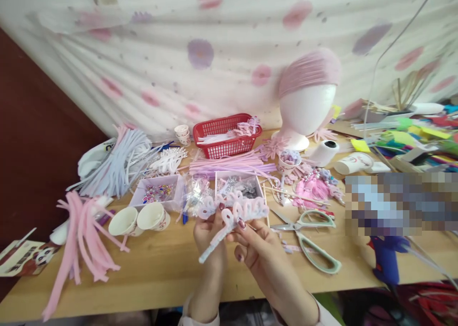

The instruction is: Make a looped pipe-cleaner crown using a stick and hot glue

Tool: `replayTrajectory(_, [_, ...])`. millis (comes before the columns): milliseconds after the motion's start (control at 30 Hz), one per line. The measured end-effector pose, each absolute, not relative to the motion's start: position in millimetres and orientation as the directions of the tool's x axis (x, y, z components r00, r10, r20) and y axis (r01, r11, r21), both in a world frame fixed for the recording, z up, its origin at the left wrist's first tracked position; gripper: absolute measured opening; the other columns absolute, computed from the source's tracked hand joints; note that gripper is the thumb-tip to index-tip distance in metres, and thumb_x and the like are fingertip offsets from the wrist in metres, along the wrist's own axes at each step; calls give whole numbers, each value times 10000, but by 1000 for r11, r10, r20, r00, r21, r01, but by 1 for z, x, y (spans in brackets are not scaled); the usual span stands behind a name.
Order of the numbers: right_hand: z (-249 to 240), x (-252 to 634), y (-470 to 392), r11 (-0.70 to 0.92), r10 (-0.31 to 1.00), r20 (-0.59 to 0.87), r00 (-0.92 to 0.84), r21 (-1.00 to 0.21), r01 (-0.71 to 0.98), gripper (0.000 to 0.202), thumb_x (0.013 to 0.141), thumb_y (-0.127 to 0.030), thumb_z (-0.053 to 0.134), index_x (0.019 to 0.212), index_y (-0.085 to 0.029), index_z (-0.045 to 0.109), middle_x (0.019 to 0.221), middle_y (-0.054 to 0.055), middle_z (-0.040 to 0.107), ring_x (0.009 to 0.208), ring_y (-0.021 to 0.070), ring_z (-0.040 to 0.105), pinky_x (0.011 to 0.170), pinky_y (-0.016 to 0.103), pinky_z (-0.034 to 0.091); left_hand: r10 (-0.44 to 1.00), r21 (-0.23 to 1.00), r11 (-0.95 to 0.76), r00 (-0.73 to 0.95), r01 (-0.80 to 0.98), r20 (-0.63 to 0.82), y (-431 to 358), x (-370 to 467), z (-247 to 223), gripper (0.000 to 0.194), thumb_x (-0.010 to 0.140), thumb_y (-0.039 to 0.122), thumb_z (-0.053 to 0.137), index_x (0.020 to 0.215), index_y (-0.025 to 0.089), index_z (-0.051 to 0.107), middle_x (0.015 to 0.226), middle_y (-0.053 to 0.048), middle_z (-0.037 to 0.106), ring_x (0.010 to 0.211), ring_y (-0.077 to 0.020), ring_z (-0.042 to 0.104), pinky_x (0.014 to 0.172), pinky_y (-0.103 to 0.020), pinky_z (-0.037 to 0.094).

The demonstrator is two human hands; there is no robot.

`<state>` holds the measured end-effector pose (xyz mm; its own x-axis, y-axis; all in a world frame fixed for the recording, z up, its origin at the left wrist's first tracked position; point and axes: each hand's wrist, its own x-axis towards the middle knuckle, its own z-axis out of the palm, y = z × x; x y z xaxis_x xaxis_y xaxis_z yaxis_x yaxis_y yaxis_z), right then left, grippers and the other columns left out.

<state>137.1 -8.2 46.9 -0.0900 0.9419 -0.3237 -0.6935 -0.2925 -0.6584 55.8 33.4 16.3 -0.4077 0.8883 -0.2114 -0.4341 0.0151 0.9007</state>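
Both left hand (210,235), right hand (263,245) pinching looped fuzzy strip (255,213); from strip, scissors (296,227) 3 o'clock, paper cups (153,217) 9 o'clock.

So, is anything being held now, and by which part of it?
A fuzzy looped strip: the right hand pinches its base, below the loops; the left hand holds it near the loops, exact grip partly hidden.

Wht mannequin head (307,109) stands nr flowered cloth (157,54).
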Motion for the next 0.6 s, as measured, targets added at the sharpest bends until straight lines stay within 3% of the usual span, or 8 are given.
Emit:
replayTrajectory(100, [40,149,-6,-132,966,-241,94,-772,-621,377,659,-463,889,751,-201,634,747,15,676,626,145,643,503,224,470,877,885,-62,-448,-461,-172,31,49,22,429,587,386,924,872,122,742,796,-96,805,691,-262,780,643,-345,647])
replayTrajectory(133, [39,156,-5,-24,967,-154,204,-849,-528,332,717,-455,851,756,-207,634,740,12,672,633,152,643,541,251,500,863,882,-99,-482,-460,-154,31,45,24,417,599,361,923,894,131,741,824,-80,810,708,-238,781,668,-322,647])
replayTrajectory(200, [39,167,-3,226,907,137,398,-957,-184,190,834,-362,759,803,-220,637,804,26,684,735,183,672,689,320,550,831,888,-151,-542,-433,-123,28,38,29,388,629,320,916,927,147,739,863,-55,815,715,-197,777,688,-285,643])
replayTrajectory(267, [43,174,0,413,773,481,413,-876,249,81,872,-222,698,844,-232,623,950,55,701,914,216,690,836,368,545,836,915,-139,-540,-380,-97,24,35,33,370,646,312,909,930,145,743,845,-55,816,677,-195,772,661,-289,645])
replayTrajectory(333, [48,173,3,485,676,686,268,-688,540,131,858,-132,670,838,-231,586,1058,84,701,1010,233,689,866,372,542,869,943,-111,-492,-314,-61,18,38,34,364,649,320,906,921,137,748,818,-71,816,680,-223,776,658,-312,649])
replayTrajectory(400, [51,165,6,486,677,724,135,-577,656,155,860,-104,643,836,-228,552,1087,101,709,957,228,713,790,346,562,889,963,-121,-459,-241,-3,12,43,33,343,670,331,890,922,143,753,836,-84,819,750,-246,786,692,-313,645])
replayTrajectory(467, [52,156,7,473,704,707,68,-539,697,140,891,-102,603,865,-226,545,1086,107,722,898,222,728,733,334,570,889,975,-141,-455,-173,48,7,47,30,305,722,352,851,932,152,755,884,-95,823,833,-262,787,735,-313,638])
replayTrajectory(600, [49,146,5,511,700,714,-15,-486,709,122,932,-103,577,913,-223,592,1116,112,726,992,236,715,815,359,580,904,984,-131,-421,-122,68,2,45,25,252,819,360,763,977,164,751,966,-110,820,889,-276,782,799,-347,631])
